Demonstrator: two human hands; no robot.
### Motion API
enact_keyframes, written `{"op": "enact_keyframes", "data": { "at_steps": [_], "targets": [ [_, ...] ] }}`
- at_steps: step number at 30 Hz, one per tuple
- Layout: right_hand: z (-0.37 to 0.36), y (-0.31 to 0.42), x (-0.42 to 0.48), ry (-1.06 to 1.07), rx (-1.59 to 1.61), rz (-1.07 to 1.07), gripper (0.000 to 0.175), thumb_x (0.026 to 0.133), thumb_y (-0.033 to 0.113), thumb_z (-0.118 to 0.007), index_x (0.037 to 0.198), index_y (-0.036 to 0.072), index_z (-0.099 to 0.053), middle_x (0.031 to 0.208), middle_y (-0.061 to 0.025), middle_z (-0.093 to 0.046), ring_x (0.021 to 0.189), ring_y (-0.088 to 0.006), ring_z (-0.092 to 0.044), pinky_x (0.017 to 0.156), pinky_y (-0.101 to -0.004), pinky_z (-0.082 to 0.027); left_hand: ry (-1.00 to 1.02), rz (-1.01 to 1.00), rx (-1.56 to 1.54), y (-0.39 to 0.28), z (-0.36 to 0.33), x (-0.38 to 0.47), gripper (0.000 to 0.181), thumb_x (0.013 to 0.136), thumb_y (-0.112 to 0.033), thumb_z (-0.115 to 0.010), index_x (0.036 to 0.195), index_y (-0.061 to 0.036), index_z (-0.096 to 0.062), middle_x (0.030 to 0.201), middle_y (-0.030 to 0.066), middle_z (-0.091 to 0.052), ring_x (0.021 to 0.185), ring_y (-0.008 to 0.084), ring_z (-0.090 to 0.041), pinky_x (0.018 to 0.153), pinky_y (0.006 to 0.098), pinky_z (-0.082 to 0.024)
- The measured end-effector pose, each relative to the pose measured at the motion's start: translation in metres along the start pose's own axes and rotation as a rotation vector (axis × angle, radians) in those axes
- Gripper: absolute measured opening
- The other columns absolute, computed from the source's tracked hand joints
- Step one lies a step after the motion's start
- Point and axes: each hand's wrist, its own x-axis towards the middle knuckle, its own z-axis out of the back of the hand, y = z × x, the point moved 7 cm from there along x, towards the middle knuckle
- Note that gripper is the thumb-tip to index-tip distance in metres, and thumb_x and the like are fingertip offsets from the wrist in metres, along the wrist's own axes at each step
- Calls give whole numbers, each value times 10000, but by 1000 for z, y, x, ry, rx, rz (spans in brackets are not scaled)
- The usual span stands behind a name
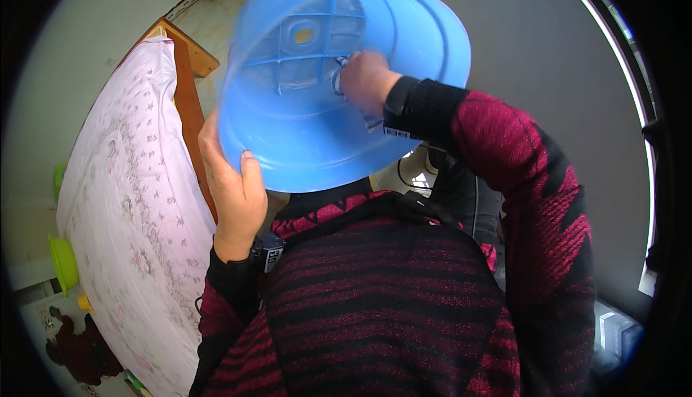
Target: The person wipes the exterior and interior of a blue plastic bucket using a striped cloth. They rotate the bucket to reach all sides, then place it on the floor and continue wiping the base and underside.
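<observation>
A hollow blue plastic stool (335, 143) is tipped up before my chest with its open underside facing me. Ribs and a round hole show on the inner face of its seat. My left hand (238, 191) grips the rim at the lower left, thumb on the inside. Inside the hollow, my right hand (365, 80) is closed around a crumpled patterned cloth (338, 80), pressed near the lower right of the ribbed face. Some of the cloth is hidden behind that hand, which is slightly blurred.
To the left stands a bed with a pink floral sheet (130, 197) and a wooden frame (189, 105). Beyond it are a lime-green basin (64, 264) and a person in dark red (86, 348). A grey surface (540, 56) rises at the right. A black cable (403, 175) hangs below the stool.
</observation>
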Motion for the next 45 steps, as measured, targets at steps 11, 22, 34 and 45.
{"op": "enact_keyframes", "data": {
  "at_steps": [11,22,34,45],
  "targets": [
    [44,88,-36,-628,1502,275,408,877,210,-626,1140,-82,-515,1072,-332,-649,1006,-514,-624,899,-541,-513,-30,-157,63,-15,-16,-11,620,871,39,-440,1488,65,-384,1497,267,-439,1376,418,-447,1154,503,-357],
    [-8,43,-58,-302,253,25,269,891,155,-605,1144,72,-644,1065,-160,-699,1044,-311,-695,732,-438,-608,-113,-4,30,9,2,-32,572,908,23,-449,1468,98,-357,1416,266,-456,1315,409,-477,1130,487,-359],
    [-6,87,-69,-65,947,1,542,872,271,-662,1272,-75,-545,1161,-268,-704,1085,-406,-694,949,-472,-547,-57,-142,81,-25,-11,-23,601,897,52,-436,1497,72,-404,1473,272,-497,1351,417,-523,1121,457,-425],
    [62,77,-47,-506,1256,210,367,880,209,-639,1164,-19,-601,1105,-270,-698,958,-425,-708,838,-461,-568,-23,-48,-32,-5,-19,-18,472,1080,-170,-452,1492,57,-408,1436,243,-530,1285,364,-559,1075,427,-436]
  ]
}}
